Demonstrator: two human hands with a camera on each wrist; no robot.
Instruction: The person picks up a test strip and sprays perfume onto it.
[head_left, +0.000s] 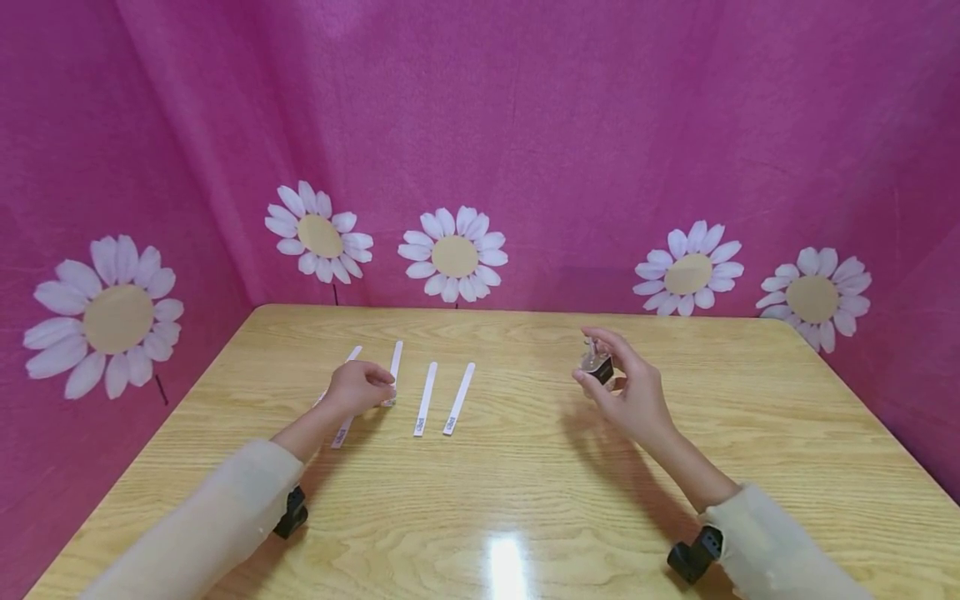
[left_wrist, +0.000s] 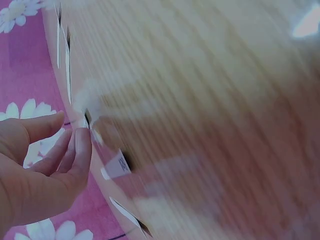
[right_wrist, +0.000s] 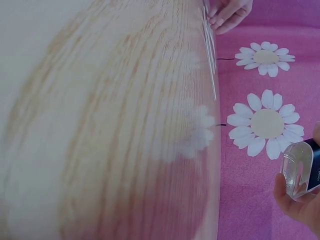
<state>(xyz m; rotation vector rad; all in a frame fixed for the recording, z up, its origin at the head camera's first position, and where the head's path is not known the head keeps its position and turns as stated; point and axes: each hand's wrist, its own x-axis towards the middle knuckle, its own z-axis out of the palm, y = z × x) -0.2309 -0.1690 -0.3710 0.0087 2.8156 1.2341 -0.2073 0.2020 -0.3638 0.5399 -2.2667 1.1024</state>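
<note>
Several narrow white paper test strips [head_left: 425, 400] with small print at their near ends lie on the table's left half. My left hand [head_left: 358, 389] is over one strip [head_left: 396, 358], covering its middle. The left wrist view shows that hand's thumb apart from its fingers, with the fingertips close to a strip's end; contact cannot be made out. Another strip [head_left: 342, 433] is partly hidden beneath the hand. On the right, my right hand [head_left: 633, 400] holds a small clear glass perfume bottle [head_left: 597, 367] with a dark label above the table, between thumb and fingers.
The wooden table [head_left: 517, 475] ends at a pink curtain [head_left: 525, 150] with large white flowers, which hangs behind and at both sides. A bright light reflection [head_left: 507, 567] shows on the near tabletop. Dark wrist cameras [head_left: 292, 512] sit under both sleeves.
</note>
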